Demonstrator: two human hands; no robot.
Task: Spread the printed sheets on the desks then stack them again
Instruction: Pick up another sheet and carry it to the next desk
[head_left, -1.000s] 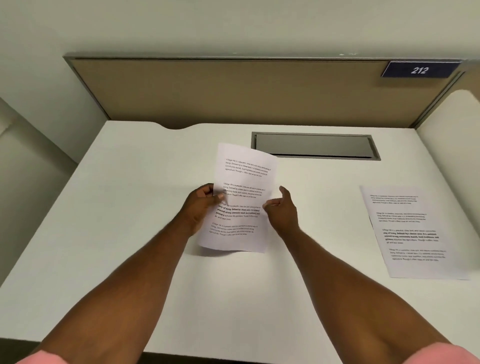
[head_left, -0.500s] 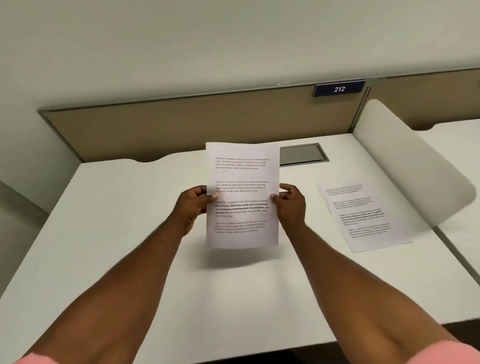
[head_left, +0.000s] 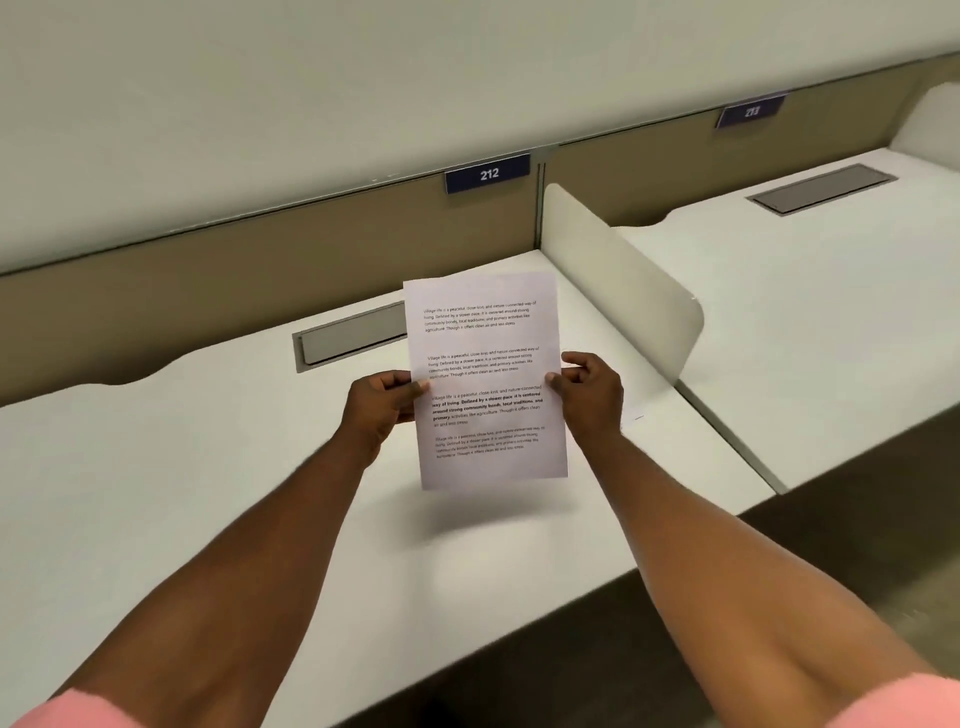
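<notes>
A white printed sheet (head_left: 485, 379) with several paragraphs of black text is held upright in the air above the white desk (head_left: 208, 467) marked 212. My left hand (head_left: 382, 408) pinches its left edge, thumb on the front. My right hand (head_left: 589, 395) pinches its right edge at about the same height. Whether more sheets lie behind the front one cannot be told. No other sheet shows on either desk; the held paper and my right hand hide part of the desk behind them.
A rounded white divider (head_left: 623, 275) separates this desk from a second white desk (head_left: 831, 312) on the right. Each desk has a grey cable hatch (head_left: 353, 338) (head_left: 821, 188) near the tan back panel. Blue labels 212 (head_left: 488, 174) and 213 (head_left: 751, 110) sit on the panel top.
The view has swung to the right, bringing the second desk into sight. The paper went from tilted near the desk to upright between both hands. The sheet lying on the desk's right side is gone from view.
</notes>
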